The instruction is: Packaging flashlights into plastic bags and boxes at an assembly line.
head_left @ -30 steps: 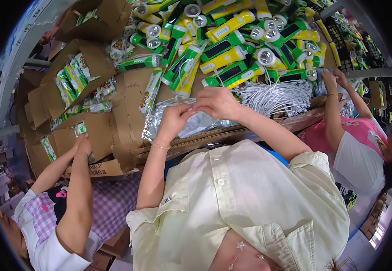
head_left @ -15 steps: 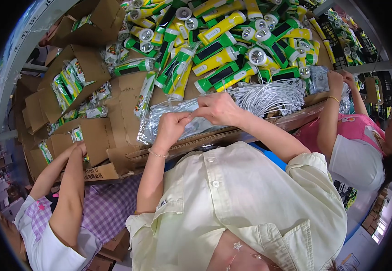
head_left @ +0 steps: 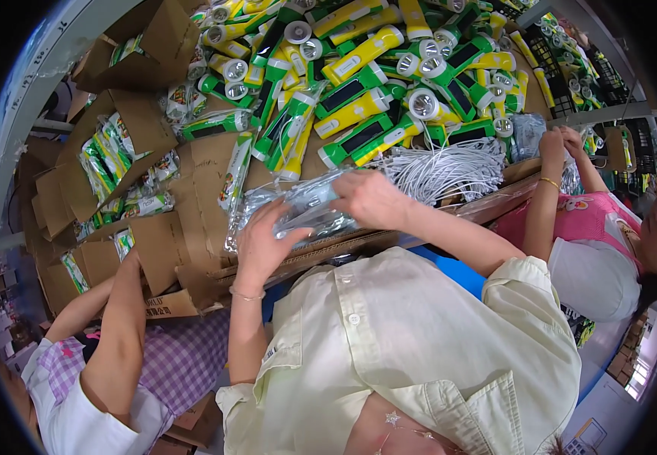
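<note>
A layer of clear plastic bags (head_left: 309, 203) lies along the near edge of the cardboard-covered table in front of me. My left hand (head_left: 262, 239) is over the left end of these bags, thumb and fingers apart. Curled fingers of my right hand (head_left: 374, 199) grip a clear bag near the middle of the layer; the fingertips are partly hidden. A bundle of white cables (head_left: 450, 171) lies just right of that hand. Beyond it, green and yellow flashlights (head_left: 355, 110) are heaped, some showing dark panels. A bagged flashlight (head_left: 236, 171) rests left of the bags.
Open cardboard boxes (head_left: 128, 129) with bagged flashlights stand at the left, where a co-worker's arms (head_left: 122, 322) reach into one. At the right, another co-worker's hands (head_left: 560, 142) work by a stack of clear bags (head_left: 529, 135). Black crates (head_left: 556, 68) stand beyond.
My hands were fingertip to fingertip above the bags. They have since parted: the left has opened and moved slightly left and down, the right is down on the bags.
</note>
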Demonstrator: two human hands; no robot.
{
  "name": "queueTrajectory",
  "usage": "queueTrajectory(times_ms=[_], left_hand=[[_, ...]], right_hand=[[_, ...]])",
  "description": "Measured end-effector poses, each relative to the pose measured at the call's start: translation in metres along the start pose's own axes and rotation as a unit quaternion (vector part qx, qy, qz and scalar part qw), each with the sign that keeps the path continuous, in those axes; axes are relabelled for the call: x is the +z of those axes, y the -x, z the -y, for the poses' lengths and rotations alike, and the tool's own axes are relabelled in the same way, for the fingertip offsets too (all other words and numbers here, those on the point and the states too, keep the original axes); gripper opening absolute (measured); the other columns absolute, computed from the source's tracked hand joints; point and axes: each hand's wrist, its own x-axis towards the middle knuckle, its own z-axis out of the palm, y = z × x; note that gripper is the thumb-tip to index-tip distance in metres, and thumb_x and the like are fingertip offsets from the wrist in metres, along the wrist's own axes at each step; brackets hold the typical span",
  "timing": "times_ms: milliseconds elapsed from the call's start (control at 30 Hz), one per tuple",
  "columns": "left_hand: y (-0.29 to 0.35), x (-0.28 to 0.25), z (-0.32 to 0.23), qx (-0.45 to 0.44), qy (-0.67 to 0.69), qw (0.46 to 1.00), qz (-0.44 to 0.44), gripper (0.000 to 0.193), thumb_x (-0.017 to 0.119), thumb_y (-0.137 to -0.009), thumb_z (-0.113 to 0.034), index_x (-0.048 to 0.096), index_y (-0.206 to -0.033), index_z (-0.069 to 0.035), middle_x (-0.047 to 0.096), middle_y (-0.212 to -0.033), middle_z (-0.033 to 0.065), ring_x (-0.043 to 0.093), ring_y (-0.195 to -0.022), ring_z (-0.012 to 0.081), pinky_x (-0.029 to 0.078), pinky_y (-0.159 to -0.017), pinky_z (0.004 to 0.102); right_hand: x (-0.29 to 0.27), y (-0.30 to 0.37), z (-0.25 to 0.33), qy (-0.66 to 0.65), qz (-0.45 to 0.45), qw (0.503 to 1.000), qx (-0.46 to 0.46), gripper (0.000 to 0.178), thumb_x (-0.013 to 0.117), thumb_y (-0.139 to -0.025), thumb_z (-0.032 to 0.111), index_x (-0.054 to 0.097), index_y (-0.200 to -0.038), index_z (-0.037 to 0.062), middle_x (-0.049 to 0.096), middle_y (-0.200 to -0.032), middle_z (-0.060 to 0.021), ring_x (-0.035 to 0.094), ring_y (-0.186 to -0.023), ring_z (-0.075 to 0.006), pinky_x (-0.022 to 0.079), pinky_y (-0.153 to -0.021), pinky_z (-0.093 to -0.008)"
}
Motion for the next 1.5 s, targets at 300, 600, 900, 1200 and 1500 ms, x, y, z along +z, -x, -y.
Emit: queueTrajectory(times_ms=[300,600,900,1200,1500], left_hand=[[-0.007,-0.001,-0.001,-0.101,-0.097,0.989,0.044,0.014,0.063,-0.078,-0.017,0.069,-0.08,-0.005,0.067,-0.08,0.0129,0.063,-0.072,0.0335,0.05,-0.063,0.0382],[0.006,-0.003,0.046,-0.307,-0.062,0.947,0.068,0.015,0.064,-0.076,-0.015,0.068,-0.081,-0.001,0.063,-0.074,0.0215,0.061,-0.072,0.0398,0.049,-0.065,0.0436],[-0.005,0.003,0.03,-0.276,-0.046,0.959,0.05,0.027,0.068,-0.078,-0.025,0.065,-0.072,0.001,0.057,-0.058,0.0187,0.058,-0.057,0.0367,0.043,-0.052,0.0383],[0.004,0.008,0.027,-0.283,-0.027,0.958,0.044,0.028,0.066,-0.08,-0.024,0.064,-0.072,0.002,0.051,-0.059,0.0232,0.051,-0.057,0.0411,0.04,-0.052,0.041],[0.001,0.017,0.018,-0.246,0.114,0.962,0.022,0.02,0.059,-0.084,-0.014,0.067,-0.098,-0.001,0.063,-0.069,0.0187,0.056,-0.055,0.0158,0.044,-0.056,0.0304]], right_hand=[[-0.013,-0.003,0.0,0.029,-0.011,0.998,0.046,0.012,0.062,-0.061,0.014,0.061,-0.073,0.009,0.051,-0.076,-0.0051,0.055,-0.079,-0.0221,0.047,-0.071,-0.034],[-0.034,-0.009,-0.102,-0.281,0.04,0.942,0.177,0.024,0.071,-0.075,0.03,0.069,-0.09,0.0104,0.065,-0.094,-0.0057,0.06,-0.09,-0.0261,0.049,-0.077,-0.035],[0.001,-0.109,-0.173,0.244,0.294,0.919,0.093,0.026,0.072,-0.068,0.032,0.067,-0.079,0.0083,0.064,-0.086,-0.0069,0.064,-0.076,-0.0268,0.05,-0.063,-0.0386],[-0.11,-0.091,-0.074,-0.079,0.045,0.977,0.192,0.033,0.074,-0.073,0.032,0.064,-0.09,0.0055,0.066,-0.079,-0.0095,0.065,-0.078,-0.0254,0.051,-0.066,-0.0374],[0.007,-0.023,-0.004,-0.224,-0.016,0.973,0.049,0.05,0.072,-0.064,0.013,0.055,-0.111,0.0137,0.064,-0.099,-0.0078,0.063,-0.084,-0.0306,0.051,-0.072,-0.038]])
